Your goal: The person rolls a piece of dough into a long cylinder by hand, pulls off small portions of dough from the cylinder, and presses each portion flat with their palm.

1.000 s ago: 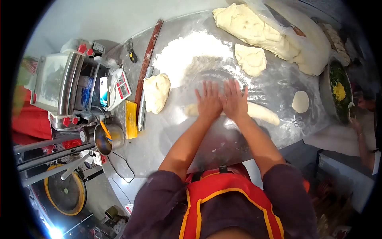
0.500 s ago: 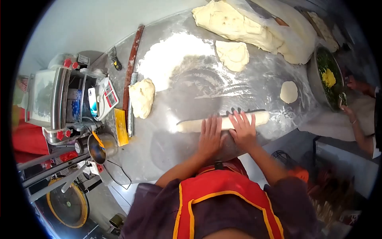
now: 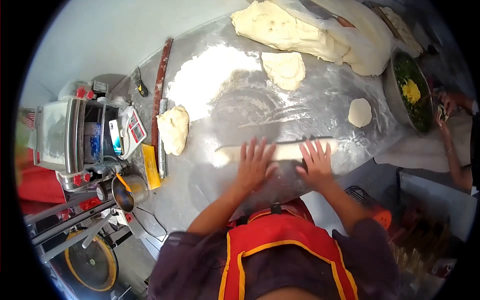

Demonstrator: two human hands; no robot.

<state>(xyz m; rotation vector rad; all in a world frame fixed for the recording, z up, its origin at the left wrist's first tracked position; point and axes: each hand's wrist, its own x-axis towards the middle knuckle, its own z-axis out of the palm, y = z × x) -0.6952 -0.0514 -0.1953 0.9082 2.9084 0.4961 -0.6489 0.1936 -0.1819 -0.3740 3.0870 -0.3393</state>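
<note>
Touching the dough roll (long and pale) are both hands.

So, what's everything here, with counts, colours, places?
Table: one, grey, centre
Dough log: one, cream, under both hands
Dough mass: one, cream, far edge
Dough lumps: two, cream, far middle and left
Dough disc: one, pale, right
Flour patch: one, white, far side
Metal bowl: one, grey, right edge
Long rod: one, reddish, left
Short rod: one, silver, beside it
Flat block: one, yellow, left
Scale: one, white and red, left
Phone: one, blue screen, by scale
Machine: one, silver, far left
Pot: one, silver, lower left
Co-worker's hands: two, by bowl
Edge clutter: uncounted, lower corners
Apron: one, red, bottom
Left hand: one, on log
Right hand: one, on log
</note>
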